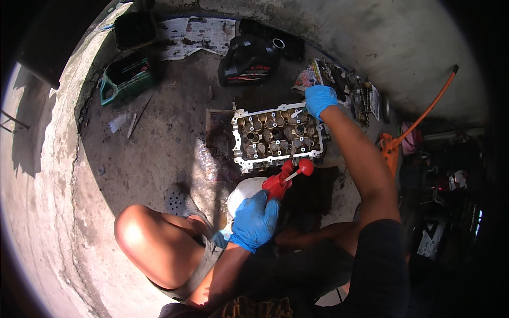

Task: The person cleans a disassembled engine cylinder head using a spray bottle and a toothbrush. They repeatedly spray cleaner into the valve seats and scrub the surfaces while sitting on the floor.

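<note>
In my blue-gloved left hand [255, 220] is a pump sprayer [245, 192] with a white tank, a red head and a red round knob on a pale shaft. The fingers wrap round it, close to the near edge of an engine cylinder head [277, 133]. That metal part lies on the floor with its pale rim and brown-stained inside facing up. My right hand [321, 100], also in a blue glove, is closed at the far right corner of the cylinder head. Whatever it grips is mostly hidden by the glove.
Beyond the cylinder head stands a black oil jug [249, 61]; a cut-open green container [124, 79] sits far left. Metal parts [366, 100] lie on newspaper by the wall. An orange jack [391, 146] with a long handle stands right. Newspaper sheets [199, 36] lie at the back.
</note>
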A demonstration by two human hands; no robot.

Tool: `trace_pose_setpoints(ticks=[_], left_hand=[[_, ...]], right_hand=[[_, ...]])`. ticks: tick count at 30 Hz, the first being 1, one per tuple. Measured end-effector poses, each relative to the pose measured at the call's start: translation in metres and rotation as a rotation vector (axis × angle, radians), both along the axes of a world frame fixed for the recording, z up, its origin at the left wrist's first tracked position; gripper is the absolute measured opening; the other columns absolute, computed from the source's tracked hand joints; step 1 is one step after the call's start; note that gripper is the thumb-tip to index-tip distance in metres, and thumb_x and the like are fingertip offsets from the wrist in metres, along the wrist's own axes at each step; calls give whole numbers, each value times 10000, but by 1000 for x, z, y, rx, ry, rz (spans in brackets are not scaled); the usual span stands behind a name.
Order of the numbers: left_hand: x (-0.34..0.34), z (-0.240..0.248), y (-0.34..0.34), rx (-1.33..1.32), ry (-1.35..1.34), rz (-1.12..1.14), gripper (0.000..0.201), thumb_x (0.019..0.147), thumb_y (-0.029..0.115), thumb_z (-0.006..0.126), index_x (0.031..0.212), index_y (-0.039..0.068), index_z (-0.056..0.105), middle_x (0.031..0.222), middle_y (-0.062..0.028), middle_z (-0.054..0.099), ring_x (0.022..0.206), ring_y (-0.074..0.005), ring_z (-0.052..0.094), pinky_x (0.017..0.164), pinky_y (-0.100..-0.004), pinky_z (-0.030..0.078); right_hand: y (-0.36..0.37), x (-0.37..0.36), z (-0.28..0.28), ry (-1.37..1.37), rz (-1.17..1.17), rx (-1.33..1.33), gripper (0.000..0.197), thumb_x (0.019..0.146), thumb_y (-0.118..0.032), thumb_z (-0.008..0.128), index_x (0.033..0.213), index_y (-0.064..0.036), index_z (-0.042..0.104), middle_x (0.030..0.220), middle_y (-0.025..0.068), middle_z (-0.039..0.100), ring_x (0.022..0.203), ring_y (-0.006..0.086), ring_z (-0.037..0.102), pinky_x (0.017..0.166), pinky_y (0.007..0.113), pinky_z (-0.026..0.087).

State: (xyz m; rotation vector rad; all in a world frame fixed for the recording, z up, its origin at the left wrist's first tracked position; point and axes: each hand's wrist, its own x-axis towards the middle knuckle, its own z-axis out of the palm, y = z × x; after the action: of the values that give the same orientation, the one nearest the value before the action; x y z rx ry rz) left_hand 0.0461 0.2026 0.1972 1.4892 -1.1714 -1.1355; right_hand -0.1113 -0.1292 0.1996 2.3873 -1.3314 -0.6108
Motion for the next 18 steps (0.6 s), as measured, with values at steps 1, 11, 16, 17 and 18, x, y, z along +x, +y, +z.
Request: trace_pose_setpoints(ticks=[1, 11, 16, 17, 18], left_hand=[[-1, -1, -1, -33, 9, 10, 276, 901, 265, 548, 943, -2, 605, 741, -262, 621, 707, -460, 601, 637, -527, 466], [-3, -6, -1, -180, -122, 97, 247, 904, 254, 541, 889, 15, 601, 700, -255, 607, 690, -450, 601, 610, -530, 462], [2, -6, 5, 16, 13, 79, 273, 900, 277, 545, 887, 8, 595, 685, -249, 603, 657, -450, 597, 597, -531, 463], [4, -5, 5, 28, 11, 85, 277, 899, 279, 545, 886, 7, 594, 679, -248, 602, 651, -451, 596, 597, -530, 464], [5, -4, 5, -9, -17, 90, 283, 899, 283, 542, 883, 5, 595, 680, -249, 603, 653, -451, 597, 599, -531, 465]], right_hand=[[4, 2, 0, -19, 20, -7, 195, 803, -155, 586, 882, -87, 751, 866, 163, 714, 802, 319, 706, 708, 443, 556], [41, 22, -13, -76, -386, 251, 276, 818, -152, 580, 1007, -3, 715, 1085, 252, 662, 1008, 380, 660, 872, 450, 529], [37, 11, -7, 4, -378, 492, 318, 798, -130, 594, 1063, 27, 669, 1122, 270, 641, 1027, 387, 645, 893, 455, 515], [39, 8, -4, -90, -398, 387, 312, 797, -123, 586, 1058, 28, 668, 1110, 272, 644, 1021, 390, 646, 895, 456, 514], [42, 7, -4, -171, -424, 311, 306, 797, -115, 579, 1052, 29, 667, 1097, 273, 646, 1015, 394, 646, 897, 457, 513]])
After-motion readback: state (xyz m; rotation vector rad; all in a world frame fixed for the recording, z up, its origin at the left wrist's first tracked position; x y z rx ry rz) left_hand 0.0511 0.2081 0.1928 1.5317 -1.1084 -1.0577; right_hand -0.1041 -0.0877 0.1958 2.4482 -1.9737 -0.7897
